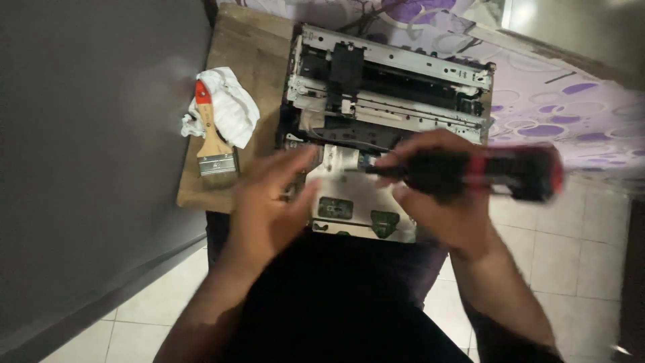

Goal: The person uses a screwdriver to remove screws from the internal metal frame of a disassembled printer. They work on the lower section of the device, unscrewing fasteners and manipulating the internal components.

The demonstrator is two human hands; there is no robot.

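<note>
Wood board [252, 60], tiled floor [571, 235], dim rm

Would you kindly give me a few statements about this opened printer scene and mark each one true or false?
1. The right hand grips a black and red screwdriver. True.
2. The wooden-handled paintbrush with a red tip lies to the right of the opened grey printer chassis. False: it lies to its left.
3. The paintbrush rests partly on a crumpled white cloth. True.
4. The left hand holds the paintbrush. False: it is open at the printer's near edge, apart from the brush.
5. The floor is of pale tiles. True.
</note>
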